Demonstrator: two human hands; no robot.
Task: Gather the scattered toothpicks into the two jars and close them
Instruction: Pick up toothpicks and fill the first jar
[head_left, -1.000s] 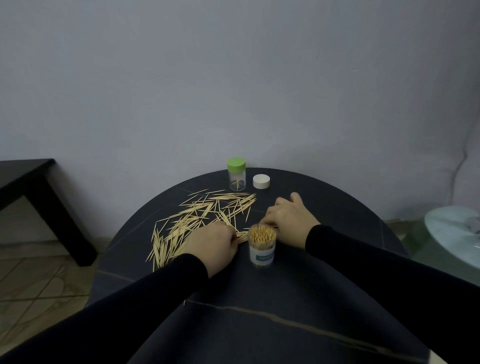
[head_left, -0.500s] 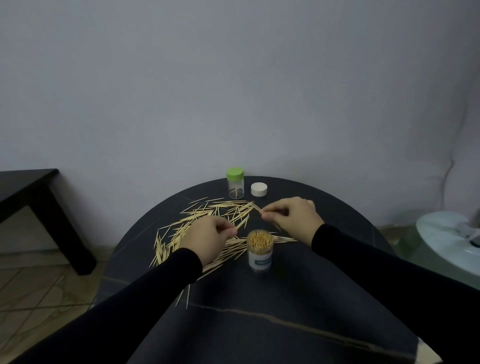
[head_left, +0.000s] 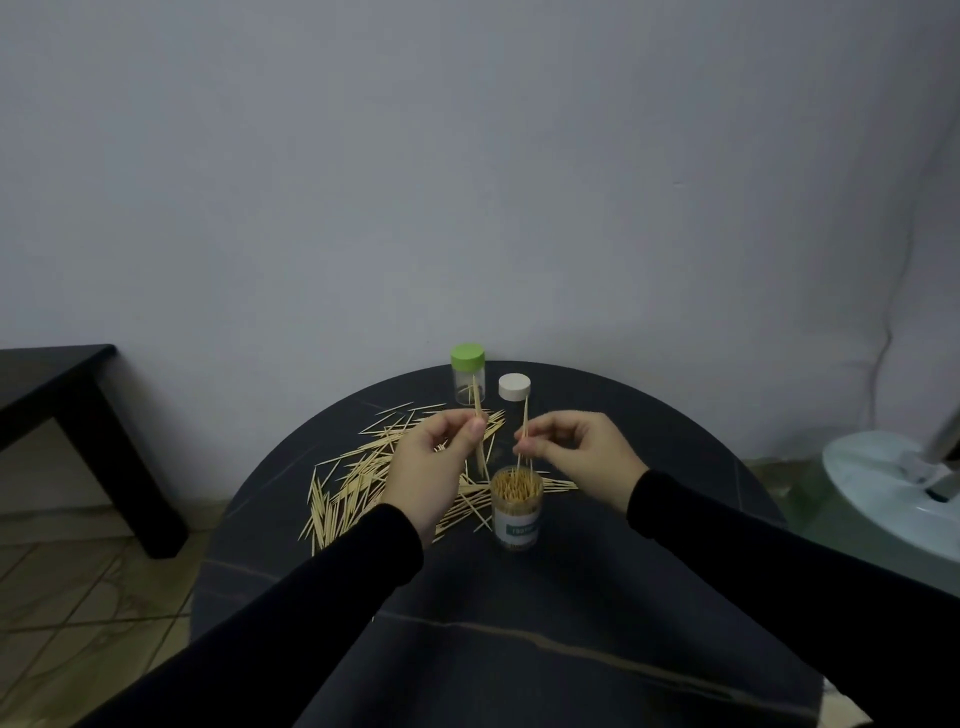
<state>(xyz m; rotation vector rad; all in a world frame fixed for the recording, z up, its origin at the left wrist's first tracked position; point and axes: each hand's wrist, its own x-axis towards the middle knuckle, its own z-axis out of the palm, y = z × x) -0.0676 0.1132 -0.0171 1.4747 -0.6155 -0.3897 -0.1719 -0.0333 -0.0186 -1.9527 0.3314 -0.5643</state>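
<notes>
While both hands hover raised over the dark bench (head_left: 519, 597), we see the left hand (head_left: 426, 467) pinching one toothpick (head_left: 478, 431) near-upright and the right hand (head_left: 582, 454) pinching another (head_left: 523, 426), tip entering the open full jar (head_left: 517, 506). Two jars: second, green-lidded (head_left: 468, 375), at the back beside one white lid (head_left: 514, 387). Loose toothpicks (head_left: 353, 483) lie fanned at left.

A round dark table (head_left: 519, 649) with thin pale veins carries everything. On it lies a loose heap of toothpicks (head_left: 363, 478), spread left of centre. An open jar (head_left: 516, 512), packed with toothpicks, stands near the middle. At the far edge stand a green-lidded jar (head_left: 468, 375), seemingly almost empty, and just beside it a white lid (head_left: 514, 387).
</notes>
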